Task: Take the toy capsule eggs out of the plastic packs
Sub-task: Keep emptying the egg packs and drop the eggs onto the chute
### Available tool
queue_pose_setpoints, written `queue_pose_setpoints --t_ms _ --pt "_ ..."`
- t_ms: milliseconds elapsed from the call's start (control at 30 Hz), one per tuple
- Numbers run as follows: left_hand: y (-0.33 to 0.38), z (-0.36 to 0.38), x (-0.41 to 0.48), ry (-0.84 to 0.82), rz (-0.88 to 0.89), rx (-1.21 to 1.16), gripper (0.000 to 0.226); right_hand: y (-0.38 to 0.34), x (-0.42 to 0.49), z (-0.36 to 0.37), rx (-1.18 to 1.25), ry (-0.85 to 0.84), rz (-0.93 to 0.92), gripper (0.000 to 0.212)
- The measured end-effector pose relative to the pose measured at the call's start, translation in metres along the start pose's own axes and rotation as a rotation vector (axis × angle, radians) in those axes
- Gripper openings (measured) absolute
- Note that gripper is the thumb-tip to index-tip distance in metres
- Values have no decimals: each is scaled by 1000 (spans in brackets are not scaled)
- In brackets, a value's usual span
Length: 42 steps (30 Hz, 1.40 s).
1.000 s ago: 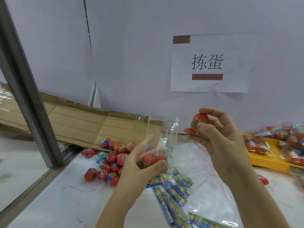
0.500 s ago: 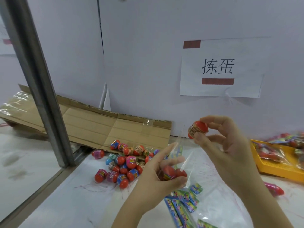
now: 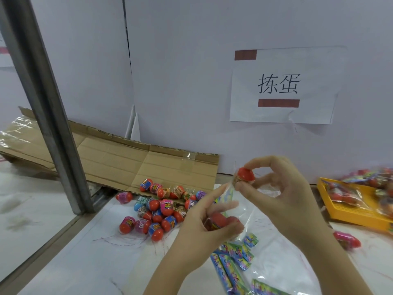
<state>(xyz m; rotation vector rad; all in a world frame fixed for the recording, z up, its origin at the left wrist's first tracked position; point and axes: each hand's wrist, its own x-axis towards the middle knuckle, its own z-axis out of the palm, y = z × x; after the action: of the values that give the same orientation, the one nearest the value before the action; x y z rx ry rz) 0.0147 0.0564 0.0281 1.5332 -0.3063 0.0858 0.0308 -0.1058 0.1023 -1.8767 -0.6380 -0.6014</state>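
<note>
White worktop [image 3: 74, 262], loose eggs [image 3: 157, 211] heaped by the cardboard [image 3: 119, 158], and the right grip [image 3: 282, 194], pinching a freed red capsule egg [image 3: 246, 175], has dropped close to the mouth of the plastic pack [image 3: 228, 198] that the left grip [image 3: 202, 231] curls round, two eggs [image 3: 219, 220] still inside to fetch.

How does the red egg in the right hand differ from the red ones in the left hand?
The red toy capsule egg pinched by the right hand is bare and held higher; the red eggs gripped by the left hand sit inside a clear plastic pack. The right holds one, the left at least two. All share red shells.
</note>
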Motion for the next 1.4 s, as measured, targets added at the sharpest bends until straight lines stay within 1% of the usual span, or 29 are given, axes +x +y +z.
queue_pose_setpoints --t_ms 133,233,367,467,600,667,833,933,967,1067,1133,1200,1233,1267,1300,1333,1367,1400 --pt "3 3 -1 22 10 -21 67 2 0 -3 25 -105 45 24" --pt "3 5 0 6 10 -27 67 3 1 -6 39 -152 77 21" --pt "4 8 -1 -3 14 -11 60 5 2 -10 0 -216 100 16" --pt "1 10 0 -3 7 -22 60 6 2 -11 -42 -269 142 8" --pt "0 14 1 51 -2 -50 43 7 1 -7 -76 -286 132 4" --pt "0 15 1 68 -14 -53 36 8 1 -5 -130 -293 126 3" --pt "-1 14 1 67 -20 3 33 8 0 -2 -203 -295 117 9" --pt "1 14 1 51 -25 -26 29 8 0 -1 -231 -293 119 9" --pt "2 14 1 69 -24 -32 25 9 0 -1 -233 -295 122 9" --pt "0 14 2 180 -21 -20 35 9 0 0 -274 -323 106 10" --pt "0 14 2 230 -14 -25 30 10 1 -1 -307 -348 89 17" --pt "2 14 2 261 -2 -24 22 11 1 -1 -329 -380 75 32" --pt "2 15 2 270 6 -33 22 11 0 0 -317 -391 66 38" --pt "3 15 2 280 11 -55 22 10 0 1 -279 -378 45 38" --pt "4 15 2 299 7 -85 22 10 -1 3 -217 -325 12 33" --pt "4 15 2 325 -4 -120 24 10 -2 5 -151 -236 -14 25" --pt "5 14 2 349 -16 -159 27 12 -3 7 -91 -139 -30 22" --pt "6 13 3 363 -26 -200 29 14 -3 8 -41 -63 -26 30"
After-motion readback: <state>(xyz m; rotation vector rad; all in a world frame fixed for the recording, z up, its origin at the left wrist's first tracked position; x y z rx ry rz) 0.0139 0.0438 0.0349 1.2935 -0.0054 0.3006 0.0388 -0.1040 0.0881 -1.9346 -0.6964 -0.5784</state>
